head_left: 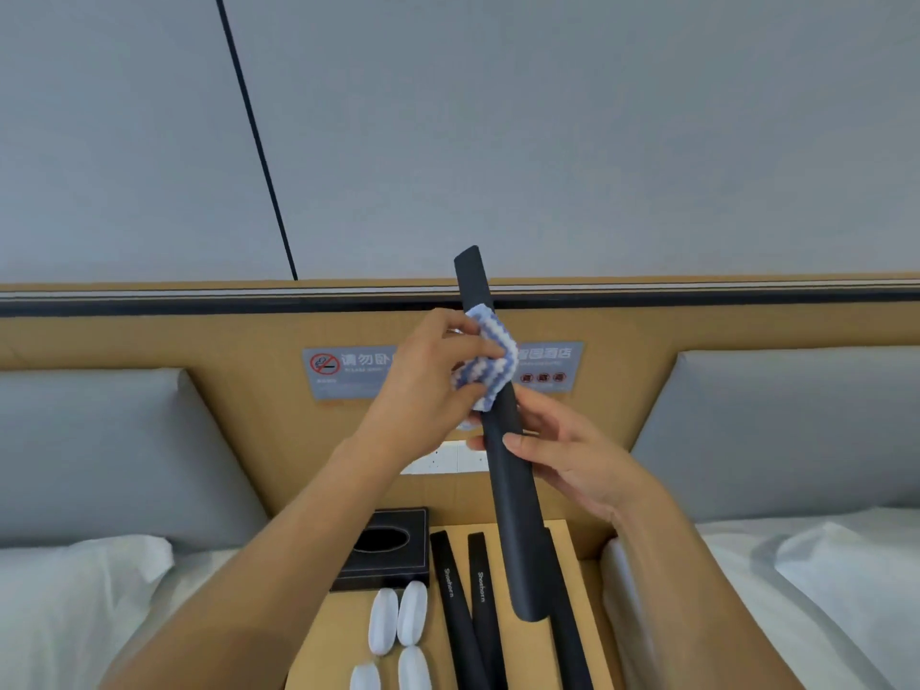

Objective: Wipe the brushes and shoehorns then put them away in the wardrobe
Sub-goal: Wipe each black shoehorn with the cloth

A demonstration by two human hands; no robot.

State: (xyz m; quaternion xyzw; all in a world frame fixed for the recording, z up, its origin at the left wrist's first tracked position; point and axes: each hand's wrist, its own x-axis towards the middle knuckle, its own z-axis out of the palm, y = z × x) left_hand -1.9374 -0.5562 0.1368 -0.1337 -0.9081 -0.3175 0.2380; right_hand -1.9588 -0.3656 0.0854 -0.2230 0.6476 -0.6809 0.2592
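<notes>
Head view shows the right hand (562,455) pinching a black shoehorn (503,440) upright above the table (537,654), steadying it so the left hand (423,376), gripping a striped cloth (485,366), can wipe its upper half.

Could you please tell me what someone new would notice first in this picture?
At centre, a long black shoehorn is held up, the right hand gripping its middle while the left hand wraps a blue-and-white cloth round its upper part. Below, more black shoehorns and white brushes lie on the bedside table.
</notes>
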